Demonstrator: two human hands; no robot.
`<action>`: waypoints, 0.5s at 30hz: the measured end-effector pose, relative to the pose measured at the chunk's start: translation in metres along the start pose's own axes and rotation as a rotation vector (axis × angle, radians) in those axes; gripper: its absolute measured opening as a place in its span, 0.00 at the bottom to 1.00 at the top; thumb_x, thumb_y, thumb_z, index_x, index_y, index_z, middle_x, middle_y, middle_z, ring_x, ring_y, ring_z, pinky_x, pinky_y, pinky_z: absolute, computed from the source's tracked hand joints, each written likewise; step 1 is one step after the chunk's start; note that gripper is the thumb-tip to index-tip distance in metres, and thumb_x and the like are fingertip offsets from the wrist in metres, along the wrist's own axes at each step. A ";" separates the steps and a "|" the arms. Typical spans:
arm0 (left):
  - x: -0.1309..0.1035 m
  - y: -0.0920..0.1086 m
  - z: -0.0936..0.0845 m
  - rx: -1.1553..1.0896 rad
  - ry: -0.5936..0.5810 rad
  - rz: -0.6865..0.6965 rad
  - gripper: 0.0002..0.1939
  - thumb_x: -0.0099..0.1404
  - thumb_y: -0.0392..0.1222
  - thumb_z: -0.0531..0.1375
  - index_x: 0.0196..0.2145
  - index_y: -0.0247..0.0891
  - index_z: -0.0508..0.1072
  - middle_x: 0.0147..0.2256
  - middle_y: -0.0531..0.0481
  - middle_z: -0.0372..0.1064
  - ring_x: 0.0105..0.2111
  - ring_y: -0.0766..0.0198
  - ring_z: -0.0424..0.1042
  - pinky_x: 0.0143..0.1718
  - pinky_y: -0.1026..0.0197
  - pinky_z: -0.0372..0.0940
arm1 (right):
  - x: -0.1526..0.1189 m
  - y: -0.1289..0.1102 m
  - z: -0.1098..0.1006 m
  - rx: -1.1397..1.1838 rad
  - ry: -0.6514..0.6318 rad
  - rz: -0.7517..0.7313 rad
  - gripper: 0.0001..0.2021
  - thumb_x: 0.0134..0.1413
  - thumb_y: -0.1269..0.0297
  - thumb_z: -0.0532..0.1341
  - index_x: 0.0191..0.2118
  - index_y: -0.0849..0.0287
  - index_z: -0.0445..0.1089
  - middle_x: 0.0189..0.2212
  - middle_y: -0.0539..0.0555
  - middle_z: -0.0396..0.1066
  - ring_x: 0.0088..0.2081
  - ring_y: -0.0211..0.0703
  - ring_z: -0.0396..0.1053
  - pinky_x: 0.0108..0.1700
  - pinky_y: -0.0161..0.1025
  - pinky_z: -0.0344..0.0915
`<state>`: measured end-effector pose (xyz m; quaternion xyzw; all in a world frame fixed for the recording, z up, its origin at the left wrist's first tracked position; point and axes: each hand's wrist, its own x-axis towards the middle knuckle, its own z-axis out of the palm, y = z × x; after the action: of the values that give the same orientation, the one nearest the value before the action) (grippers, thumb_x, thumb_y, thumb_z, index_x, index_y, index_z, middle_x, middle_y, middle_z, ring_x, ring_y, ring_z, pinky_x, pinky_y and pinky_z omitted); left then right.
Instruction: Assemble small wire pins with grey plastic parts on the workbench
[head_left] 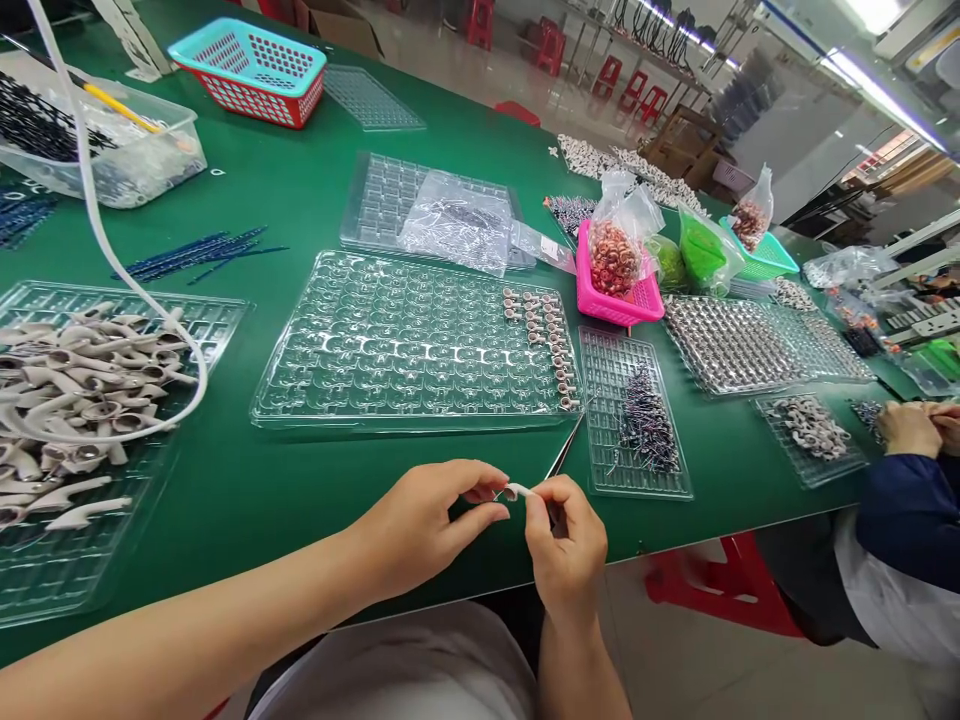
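Between my two hands is a small pale curved part (pixel 517 490) with a ring-like end facing left. My right hand (pixel 564 530) pinches its tail, and dark tweezers (pixel 566 450) extend up from beside that hand. The fingers of my left hand (pixel 450 510) close on something thin and tiny at the ring end, too small to name. Beyond them lies a clear moulded tray (pixel 405 340), with several small parts in its right-hand pockets. Right of it, a clear tray (pixel 600 440) bears a pile of thin dark pieces (pixel 649 425).
At left, a tray (pixel 217 310) holds many pale curved parts (pixel 97 380) under a white cable (pixel 86 170). Blue strips (pixel 195 252) lie behind. A pink basket (pixel 622 305) holds a bag of reddish parts (pixel 615 258). Another person's hands (pixel 911 430) are at far right.
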<state>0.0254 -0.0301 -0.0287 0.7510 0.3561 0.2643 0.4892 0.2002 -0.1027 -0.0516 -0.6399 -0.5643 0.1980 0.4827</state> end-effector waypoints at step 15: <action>0.002 0.009 -0.002 0.382 0.078 0.150 0.07 0.66 0.36 0.55 0.33 0.36 0.74 0.29 0.49 0.75 0.29 0.62 0.73 0.30 0.62 0.63 | 0.003 0.001 -0.005 -0.154 -0.073 -0.088 0.08 0.62 0.62 0.58 0.32 0.56 0.70 0.25 0.46 0.68 0.26 0.35 0.67 0.31 0.31 0.64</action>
<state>0.0280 -0.0297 -0.0200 0.8436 0.3615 0.2567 0.3027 0.2052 -0.1016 -0.0493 -0.6420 -0.6228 0.1557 0.4192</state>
